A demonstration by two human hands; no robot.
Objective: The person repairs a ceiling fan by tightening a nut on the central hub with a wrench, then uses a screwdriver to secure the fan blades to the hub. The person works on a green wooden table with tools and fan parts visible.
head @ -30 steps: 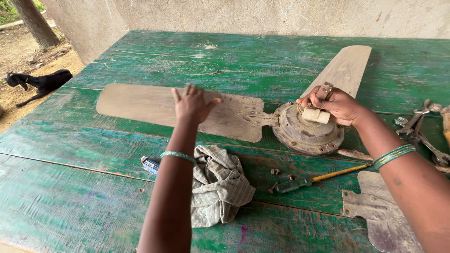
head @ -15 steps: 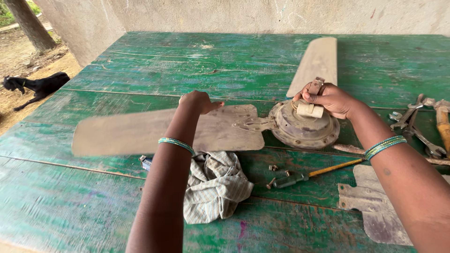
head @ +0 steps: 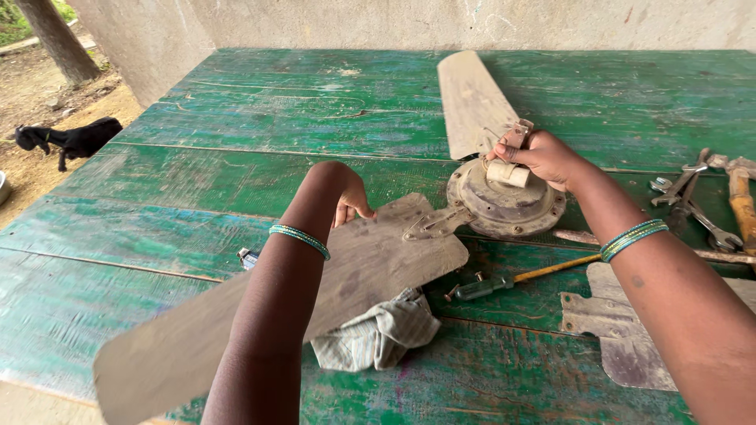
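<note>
Two hands work on a worn green plank table (head: 236,181) by a concrete wall (head: 394,24); each grip unclear.

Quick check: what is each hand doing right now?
Left hand: palm down, pressing on the near fan blade, not gripping.
Right hand: closed around the pale cylinder atop the motor hub.

Worn green-painted wood table (head: 197,181); dull, grimy metal fan blade (head: 370,267) and motor housing (head: 504,206); soft striped cloth (head: 378,338).
</note>
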